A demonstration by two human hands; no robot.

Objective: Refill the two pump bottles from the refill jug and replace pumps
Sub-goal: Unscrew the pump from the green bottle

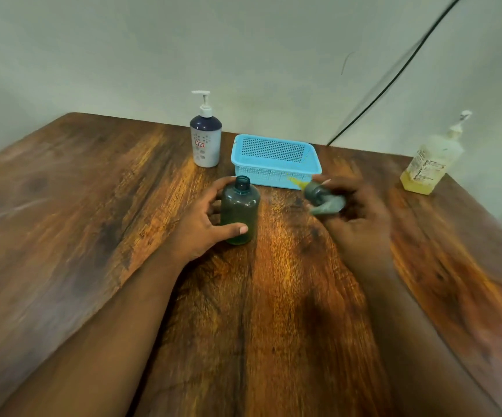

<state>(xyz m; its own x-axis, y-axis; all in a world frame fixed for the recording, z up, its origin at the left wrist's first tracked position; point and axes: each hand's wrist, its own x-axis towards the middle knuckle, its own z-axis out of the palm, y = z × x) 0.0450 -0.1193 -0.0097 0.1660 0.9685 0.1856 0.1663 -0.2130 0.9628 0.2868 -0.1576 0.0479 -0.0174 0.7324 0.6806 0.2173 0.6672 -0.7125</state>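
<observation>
Two hands are busy at once: our left hand wraps around the green bottle, which stands upright and uncapped on the table, and our right hand is closed around its pump, held off to the side in front of the blue basket. A yellowish tip on the pump suggests it may drip onto the wood if we tilt or wave it. The light, nearly empty bottle could tip if our hold loosens. We count three bottles: this one, a white pump bottle behind it, and a yellow-filled one far right, probably the refill supply. One basket.
</observation>
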